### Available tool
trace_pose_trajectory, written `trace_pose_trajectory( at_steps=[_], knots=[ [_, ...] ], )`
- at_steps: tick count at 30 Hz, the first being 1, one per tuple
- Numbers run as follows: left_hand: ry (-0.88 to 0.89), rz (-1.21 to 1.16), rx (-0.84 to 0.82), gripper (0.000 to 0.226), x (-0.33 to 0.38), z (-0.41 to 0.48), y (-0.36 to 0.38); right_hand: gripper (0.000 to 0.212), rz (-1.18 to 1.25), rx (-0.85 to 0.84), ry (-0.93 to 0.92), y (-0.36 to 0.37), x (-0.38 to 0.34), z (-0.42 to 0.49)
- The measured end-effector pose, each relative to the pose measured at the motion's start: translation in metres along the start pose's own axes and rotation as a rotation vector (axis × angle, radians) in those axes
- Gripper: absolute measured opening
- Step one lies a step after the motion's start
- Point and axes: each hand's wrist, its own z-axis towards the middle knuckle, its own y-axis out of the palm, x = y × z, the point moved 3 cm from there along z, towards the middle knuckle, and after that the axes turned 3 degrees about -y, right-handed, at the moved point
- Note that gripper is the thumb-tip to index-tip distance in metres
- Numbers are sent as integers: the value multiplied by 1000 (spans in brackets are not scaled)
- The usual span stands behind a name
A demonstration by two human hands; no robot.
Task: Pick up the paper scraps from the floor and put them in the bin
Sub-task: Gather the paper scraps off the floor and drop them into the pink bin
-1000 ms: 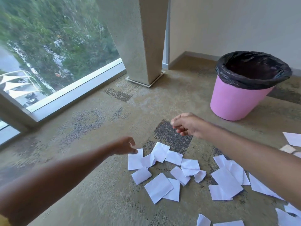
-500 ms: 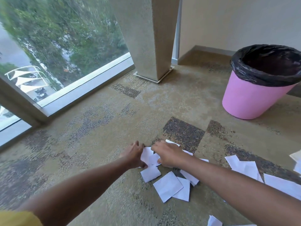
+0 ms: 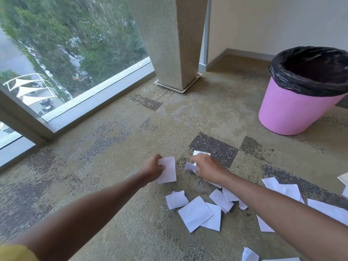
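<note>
2 paper scraps are in the person's hands: the left hand [image 3: 152, 169] pinches a rectangular white scrap [image 3: 168, 172] between thumb and curled fingers, and the right hand [image 3: 206, 167], fingers curled, grips a smaller scrap [image 3: 190, 166]. Both hands are well apart from the pink bin [image 3: 288, 112], to its left and nearer the camera. More loose scraps [image 3: 195, 215] lie on the carpet [image 3: 116, 185] in front of the bin, beside and under the right forearm. The bin stands upright with a black liner [image 3: 308, 81] folded over its rim. Left of the bin stands a speckled pillar [image 3: 177, 44] and, farther left, a window [image 3: 66, 44].
</note>
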Motion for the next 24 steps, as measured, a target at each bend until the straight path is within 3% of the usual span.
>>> trace_pose_trajectory(
  at_steps=[5,10,12,17,24],
  knots=[
    [22,-62,-188,18,10,-8,-10,23,-65,4,91,-9,18,9],
    [185,324,-390,12,16,-30,17,50,-124,-36,121,-4,21,14],
    [289,504,-369,21,15,-38,32,63,-134,-72,132,0,23,16],
    [420,714,-341,73,1,-50,52,70,-137,-113,125,1,24,24],
    [457,704,-237,68,0,-51,54,64,-96,-90,132,-5,25,28]
  ],
)
